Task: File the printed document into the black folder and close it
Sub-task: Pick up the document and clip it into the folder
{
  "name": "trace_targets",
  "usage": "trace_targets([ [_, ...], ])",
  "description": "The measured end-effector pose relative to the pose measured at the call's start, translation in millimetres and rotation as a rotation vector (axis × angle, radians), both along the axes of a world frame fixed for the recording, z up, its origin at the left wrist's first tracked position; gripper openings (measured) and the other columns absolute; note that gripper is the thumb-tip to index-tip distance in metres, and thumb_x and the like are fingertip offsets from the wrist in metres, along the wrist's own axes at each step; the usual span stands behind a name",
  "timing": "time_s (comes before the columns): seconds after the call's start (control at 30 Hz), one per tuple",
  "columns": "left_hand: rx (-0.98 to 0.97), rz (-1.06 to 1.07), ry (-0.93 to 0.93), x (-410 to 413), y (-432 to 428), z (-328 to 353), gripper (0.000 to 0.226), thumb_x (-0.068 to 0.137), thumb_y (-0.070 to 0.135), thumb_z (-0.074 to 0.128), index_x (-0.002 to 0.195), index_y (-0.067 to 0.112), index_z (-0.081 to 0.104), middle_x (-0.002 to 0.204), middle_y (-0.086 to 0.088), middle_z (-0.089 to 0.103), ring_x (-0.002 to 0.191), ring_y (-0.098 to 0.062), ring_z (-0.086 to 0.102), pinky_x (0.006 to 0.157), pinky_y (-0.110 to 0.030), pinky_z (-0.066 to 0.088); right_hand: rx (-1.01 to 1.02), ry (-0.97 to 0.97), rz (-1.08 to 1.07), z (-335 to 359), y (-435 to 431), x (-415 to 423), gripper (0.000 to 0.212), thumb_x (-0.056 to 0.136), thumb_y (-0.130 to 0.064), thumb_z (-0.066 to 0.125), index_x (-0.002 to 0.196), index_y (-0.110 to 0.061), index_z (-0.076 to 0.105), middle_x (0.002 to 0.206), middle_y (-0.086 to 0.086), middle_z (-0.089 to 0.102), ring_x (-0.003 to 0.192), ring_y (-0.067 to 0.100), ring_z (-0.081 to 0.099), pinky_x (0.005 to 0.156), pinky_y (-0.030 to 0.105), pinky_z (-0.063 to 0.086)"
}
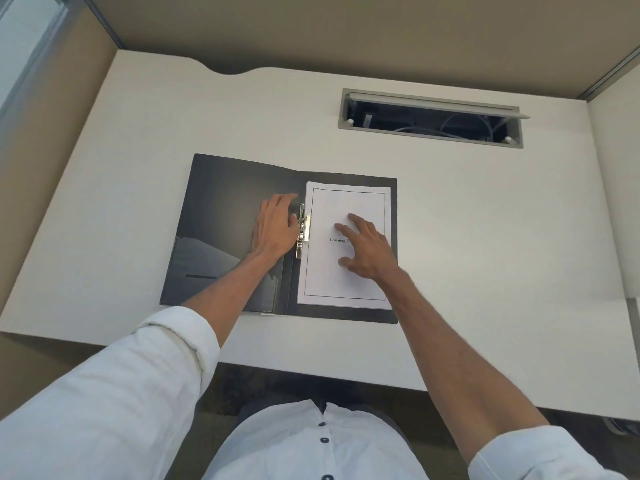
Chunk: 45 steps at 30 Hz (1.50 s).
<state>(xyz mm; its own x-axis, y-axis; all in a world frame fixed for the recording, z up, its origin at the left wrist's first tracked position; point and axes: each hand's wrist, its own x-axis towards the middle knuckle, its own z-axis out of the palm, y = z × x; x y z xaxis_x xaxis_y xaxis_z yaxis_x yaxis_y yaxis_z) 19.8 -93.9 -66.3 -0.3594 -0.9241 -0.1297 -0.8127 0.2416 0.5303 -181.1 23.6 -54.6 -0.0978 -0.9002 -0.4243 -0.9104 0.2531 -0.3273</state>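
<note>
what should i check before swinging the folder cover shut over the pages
1. Black folder lies fully open on the desk: ok.
2. Printed document sits square on the right panel: ok.
3. Metal clip pressed down on the pages' edge: cannot tell.
4. Right hand off the pages: not ok, it rests on them.
5. Left hand off the inner cover: not ok, it lies beside the clip.

White shirt (311, 452) with dark buttons (323, 439), sleeves (173, 341) rolled up.
</note>
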Motion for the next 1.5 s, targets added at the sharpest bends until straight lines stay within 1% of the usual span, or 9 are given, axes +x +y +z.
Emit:
trace_targets([
  [0.17,0.064,-0.064,0.001,-7.7,-7.1,-2.2,0.046,0.109,0.007,0.052,0.153,0.018,0.062,0.142,-0.010,0.070,0.140,-0.034,0.054,0.113,-0.052,0.053,-0.001,-0.002,-0.007,-1.8,0.4,0.0,0.084,0.098,-0.039,0.076,0.171,-0.034,0.033,0.184,-0.001,0.014,0.169,0.028,0.023,0.133,0.052,0.034],
  [0.37,0.134,-0.018,0.081,-14.1,-9.4,-2.7,0.038,0.109,0.002,0.055,0.145,0.009,0.066,0.130,-0.013,0.075,0.123,-0.034,0.070,0.106,-0.052,0.059,-0.007,-0.020,-0.021,-3.3,1.2,0.2,0.084,0.098,-0.038,0.075,0.171,-0.034,0.033,0.184,-0.001,0.013,0.169,0.028,0.022,0.135,0.052,0.032],
  [0.63,0.103,0.044,0.200,-12.5,3.7,9.7,0.013,0.111,0.016,0.060,0.124,0.015,0.064,0.110,-0.002,0.077,0.097,-0.024,0.075,0.090,-0.050,0.065,-0.007,-0.025,-0.020,-3.1,4.5,-1.0,0.083,0.100,-0.038,0.073,0.172,-0.035,0.031,0.185,-0.001,0.011,0.170,0.028,0.019,0.136,0.051,0.029],
  [0.97,0.101,-0.047,0.229,24.4,56.6,7.0,0.017,0.107,0.014,0.071,0.124,0.012,0.075,0.127,-0.001,0.075,0.114,-0.022,0.076,0.103,-0.047,0.066,-0.005,-0.039,-0.012,-0.5,7.4,-1.1,0.083,0.102,-0.037,0.070,0.173,-0.033,0.029,0.185,-0.001,0.008,0.171,0.027,0.016,0.138,0.050,0.025],
  [1.2,0.161,0.118,0.314,25.8,61.1,4.7,0.019,0.111,0.015,0.066,0.121,0.011,0.082,0.124,-0.002,0.079,0.114,-0.020,0.071,0.108,-0.046,0.061,0.000,-0.055,-0.024,0.4,9.2,0.1,0.083,0.102,-0.034,0.070,0.174,-0.033,0.028,0.186,-0.001,0.006,0.172,0.026,0.013,0.139,0.049,0.021],
  [1.27,0.162,0.102,0.285,24.7,58.2,3.7,0.019,0.108,0.015,0.069,0.122,0.013,0.081,0.127,-0.002,0.077,0.123,-0.023,0.067,0.115,-0.050,0.056,0.002,-0.057,-0.024,0.1,9.4,0.1,0.083,0.103,-0.034,0.070,0.174,-0.033,0.027,0.186,-0.002,0.006,0.172,0.026,0.013,0.139,0.049,0.021],
  [1.33,0.187,0.078,0.221,25.2,56.4,1.1,0.032,0.108,0.017,0.070,0.140,0.016,0.073,0.152,-0.004,0.067,0.152,-0.029,0.050,0.133,-0.055,0.037,0.000,-0.060,-0.025,-0.4,9.4,0.4,0.083,0.103,-0.034,0.069,0.174,-0.033,0.027,0.186,-0.002,0.006,0.172,0.025,0.012,0.139,0.048,0.020],
  [1.4,0.248,0.073,0.130,27.4,55.5,-1.9,0.057,0.112,0.027,0.065,0.166,0.019,0.049,0.180,-0.001,0.034,0.174,-0.028,0.012,0.142,-0.054,0.010,-0.004,-0.065,-0.029,-1.1,9.7,0.7,0.083,0.102,-0.033,0.069,0.174,-0.033,0.027,0.186,-0.002,0.005,0.172,0.025,0.012,0.139,0.047,0.019],
  [1.5,0.263,0.005,-0.036,29.0,54.5,-7.8,0.074,0.116,0.039,0.054,0.178,0.023,0.018,0.188,-0.001,-0.002,0.174,-0.028,-0.017,0.140,-0.053,-0.009,-0.006,-0.071,-0.035,-1.9,9.9,1.7,0.083,0.102,-0.032,0.069,0.174,-0.033,0.027,0.186,-0.002,0.005,0.172,0.025,0.011,0.140,0.048,0.018],
])
